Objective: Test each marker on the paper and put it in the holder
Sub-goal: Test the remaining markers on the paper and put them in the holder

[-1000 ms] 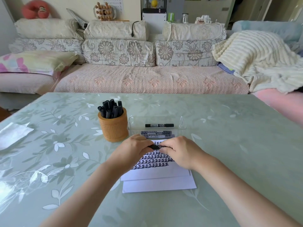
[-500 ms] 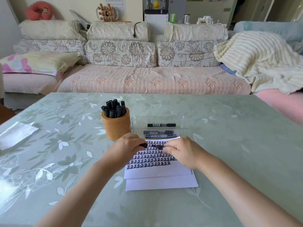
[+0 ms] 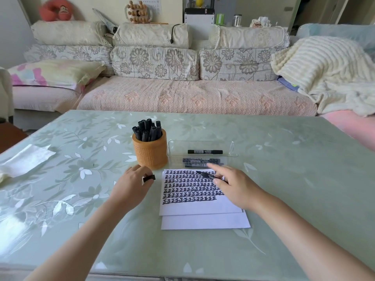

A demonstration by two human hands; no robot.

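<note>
My left hand (image 3: 132,184) pinches a black marker cap (image 3: 149,178) just left of the paper. My right hand (image 3: 233,184) holds the uncapped black marker (image 3: 206,175), its tip over the top rows of black characters on the white paper (image 3: 200,207). An orange woven holder (image 3: 151,153) stands behind my left hand with several black markers in it. A clear tray (image 3: 231,148) behind the paper holds one loose marker (image 3: 205,152) and a pack of markers (image 3: 199,162).
A second white sheet (image 3: 205,222) lies under the written one. A folded white cloth (image 3: 24,160) sits at the table's left edge. The green floral table (image 3: 294,179) stretches to the right. A sofa (image 3: 182,98) runs behind the table.
My hands have pulled apart: the cap came off the marker. The left hand moved left with the cap, and the right hand keeps the marker over the paper.
</note>
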